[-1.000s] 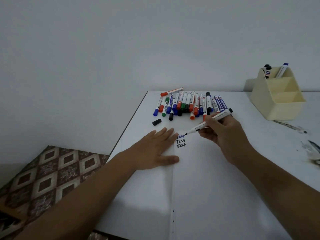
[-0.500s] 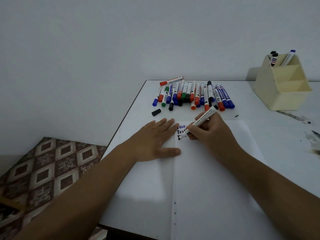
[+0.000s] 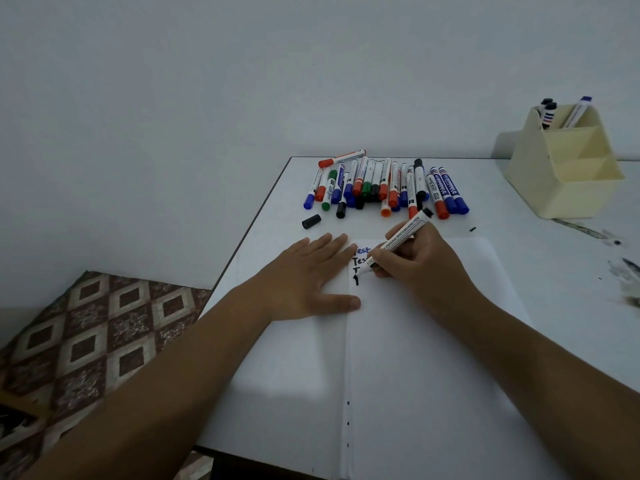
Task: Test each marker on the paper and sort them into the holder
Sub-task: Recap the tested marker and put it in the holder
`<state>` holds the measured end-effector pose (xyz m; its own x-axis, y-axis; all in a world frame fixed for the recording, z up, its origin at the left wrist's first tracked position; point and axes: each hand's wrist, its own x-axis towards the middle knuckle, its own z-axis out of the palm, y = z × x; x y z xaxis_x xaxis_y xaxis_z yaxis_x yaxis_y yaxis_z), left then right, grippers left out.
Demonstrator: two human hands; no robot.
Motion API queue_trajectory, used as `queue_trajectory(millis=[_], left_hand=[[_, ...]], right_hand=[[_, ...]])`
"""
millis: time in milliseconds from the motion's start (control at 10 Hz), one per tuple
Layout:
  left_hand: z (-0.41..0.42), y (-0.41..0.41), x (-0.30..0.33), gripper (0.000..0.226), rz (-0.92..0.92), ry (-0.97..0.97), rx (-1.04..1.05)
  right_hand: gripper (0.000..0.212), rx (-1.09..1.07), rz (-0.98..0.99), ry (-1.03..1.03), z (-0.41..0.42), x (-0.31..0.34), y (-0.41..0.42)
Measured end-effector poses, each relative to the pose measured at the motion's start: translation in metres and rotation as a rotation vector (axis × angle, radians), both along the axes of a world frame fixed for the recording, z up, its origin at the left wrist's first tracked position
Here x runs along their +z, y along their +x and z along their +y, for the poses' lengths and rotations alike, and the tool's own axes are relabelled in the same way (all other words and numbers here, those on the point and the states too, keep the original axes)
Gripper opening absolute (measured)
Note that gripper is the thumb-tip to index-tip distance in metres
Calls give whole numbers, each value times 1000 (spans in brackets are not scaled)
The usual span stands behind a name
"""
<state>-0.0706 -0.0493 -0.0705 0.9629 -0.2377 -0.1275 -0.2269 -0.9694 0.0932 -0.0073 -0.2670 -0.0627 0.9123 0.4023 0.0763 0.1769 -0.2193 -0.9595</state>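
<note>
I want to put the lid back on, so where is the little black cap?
The black cap lies loose on the white table, left of centre in the head view, just in front of the left end of the marker pile and beyond the left hand.

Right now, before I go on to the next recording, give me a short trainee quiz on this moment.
1. True or false: the left hand lies flat on the paper.
2. What does the right hand hold? A) a loose cap B) a marker C) the holder
3. Fill in: the black cap lies loose on the ____, left of the marker pile.

Key: 1 true. 2 B, the marker, tip on the paper. 3 table. The holder stands far right.
</note>
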Motion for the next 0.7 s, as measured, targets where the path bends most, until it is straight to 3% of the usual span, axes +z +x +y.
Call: queue_trajectory(millis=[700], left_hand=[[0, 0, 0, 95, -2, 3, 2]], right_hand=[[22, -70, -68, -45, -2, 0, -2]])
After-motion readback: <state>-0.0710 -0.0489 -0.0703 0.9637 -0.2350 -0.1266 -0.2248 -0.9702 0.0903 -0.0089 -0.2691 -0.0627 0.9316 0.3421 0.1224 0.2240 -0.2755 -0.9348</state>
